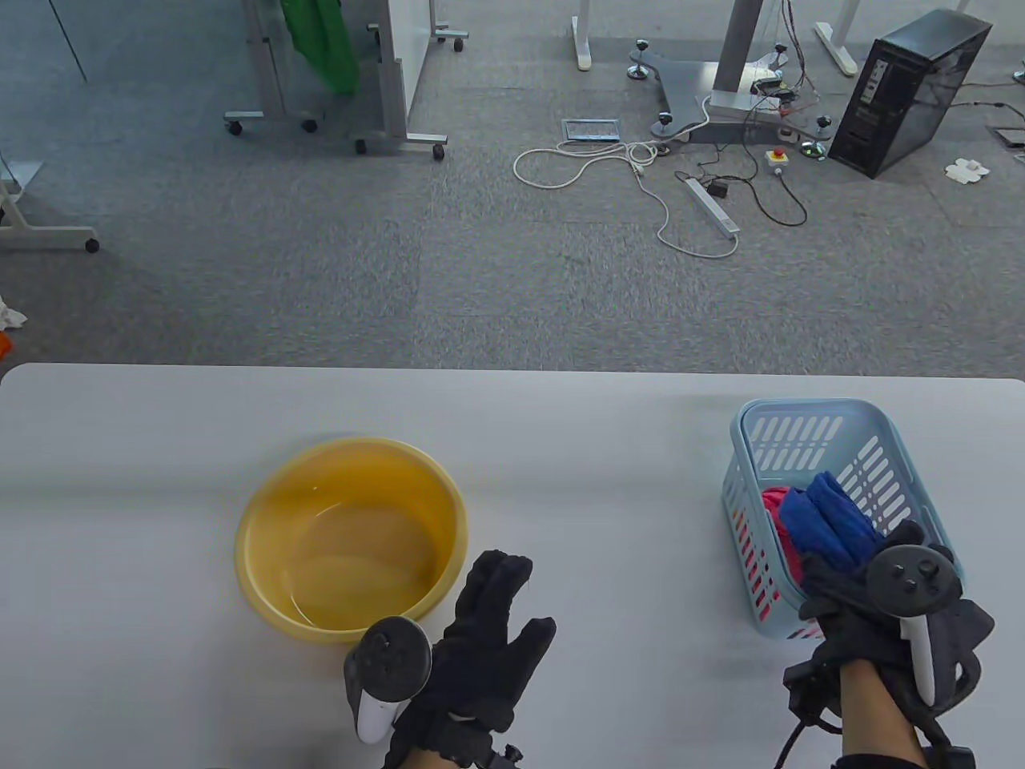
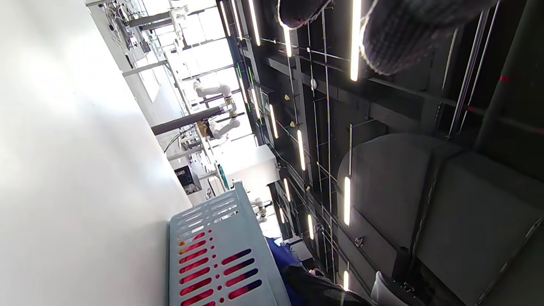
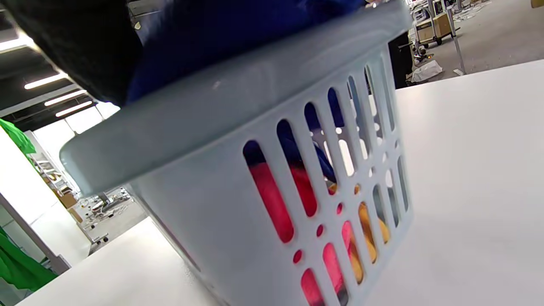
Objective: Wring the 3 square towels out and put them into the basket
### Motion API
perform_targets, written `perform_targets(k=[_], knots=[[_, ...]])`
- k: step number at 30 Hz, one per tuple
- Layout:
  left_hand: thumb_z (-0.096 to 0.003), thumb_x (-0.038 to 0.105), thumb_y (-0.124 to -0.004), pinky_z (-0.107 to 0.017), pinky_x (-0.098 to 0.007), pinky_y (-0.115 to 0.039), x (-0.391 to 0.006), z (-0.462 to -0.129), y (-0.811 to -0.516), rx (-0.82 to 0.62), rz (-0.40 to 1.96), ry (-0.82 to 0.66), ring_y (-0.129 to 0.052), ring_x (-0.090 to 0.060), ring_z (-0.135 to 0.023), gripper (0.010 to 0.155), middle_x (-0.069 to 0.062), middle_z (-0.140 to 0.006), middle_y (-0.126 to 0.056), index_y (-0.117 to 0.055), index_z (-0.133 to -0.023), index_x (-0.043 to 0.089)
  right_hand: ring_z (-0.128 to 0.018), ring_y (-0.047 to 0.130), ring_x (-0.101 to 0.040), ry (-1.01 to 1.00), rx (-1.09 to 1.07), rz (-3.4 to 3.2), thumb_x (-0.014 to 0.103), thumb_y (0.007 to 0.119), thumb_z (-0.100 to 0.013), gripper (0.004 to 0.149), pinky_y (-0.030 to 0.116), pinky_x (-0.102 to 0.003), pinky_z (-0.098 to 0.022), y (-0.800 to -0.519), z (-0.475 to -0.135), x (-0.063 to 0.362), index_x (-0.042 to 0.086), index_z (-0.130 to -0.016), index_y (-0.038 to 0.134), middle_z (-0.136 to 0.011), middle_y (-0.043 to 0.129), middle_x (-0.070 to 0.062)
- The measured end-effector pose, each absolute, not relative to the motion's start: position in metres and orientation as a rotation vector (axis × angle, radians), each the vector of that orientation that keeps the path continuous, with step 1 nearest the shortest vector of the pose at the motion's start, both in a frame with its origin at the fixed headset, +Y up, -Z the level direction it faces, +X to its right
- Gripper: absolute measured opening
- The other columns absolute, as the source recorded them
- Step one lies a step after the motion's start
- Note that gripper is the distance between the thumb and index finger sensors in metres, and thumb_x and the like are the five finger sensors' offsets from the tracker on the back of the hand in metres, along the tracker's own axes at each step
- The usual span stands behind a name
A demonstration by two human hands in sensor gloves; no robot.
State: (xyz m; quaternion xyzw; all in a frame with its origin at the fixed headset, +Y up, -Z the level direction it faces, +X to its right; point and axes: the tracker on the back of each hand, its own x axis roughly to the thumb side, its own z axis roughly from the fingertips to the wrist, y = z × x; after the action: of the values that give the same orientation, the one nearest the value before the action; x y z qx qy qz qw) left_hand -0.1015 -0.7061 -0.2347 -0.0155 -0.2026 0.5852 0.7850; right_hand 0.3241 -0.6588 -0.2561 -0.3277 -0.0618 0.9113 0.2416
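Right hand (image 1: 877, 597) grip looks curled on the blue towel (image 1: 829, 521) at the light-blue basket (image 1: 809, 412) rim, left hand (image 1: 480, 641) spread: towel could drape over the rim or tip the basket.

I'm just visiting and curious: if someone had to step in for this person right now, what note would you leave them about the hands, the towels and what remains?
Left hand: open, fingers straight, above the white table beside the round yellow plastic basin; holds nothing.
Right hand: at the near rim of the light blue slotted plastic basket, on the blue towel; whether it grips it cannot be told.
Towels: blue on top, a red towel beneath, an orange towel showing through the slots in the right wrist view.
Done: the basin holds only water, no towels.
Left: probably just letting go of the blue towel and withdrawing.
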Motion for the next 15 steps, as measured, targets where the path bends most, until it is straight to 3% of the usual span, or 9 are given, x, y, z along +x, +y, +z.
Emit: perform_targets(k=[15], knots=[[-0.0578,0.060,-0.075,-0.069,-0.075,-0.038,-0.104,-0.235,-0.708,-0.026,1.225,-0.417,-0.024,-0.051,-0.111,0.080,-0.017,-0.120,-0.019,-0.036,-0.119,0.027,-0.100,0.012,-0.059,-0.337,-0.447,2.611,0.054,0.089,-0.050,0.100,0.017,-0.078,-0.069,-0.627,-0.253,0.261,0.013,-0.114,0.024,-0.113,0.009,-0.028]])
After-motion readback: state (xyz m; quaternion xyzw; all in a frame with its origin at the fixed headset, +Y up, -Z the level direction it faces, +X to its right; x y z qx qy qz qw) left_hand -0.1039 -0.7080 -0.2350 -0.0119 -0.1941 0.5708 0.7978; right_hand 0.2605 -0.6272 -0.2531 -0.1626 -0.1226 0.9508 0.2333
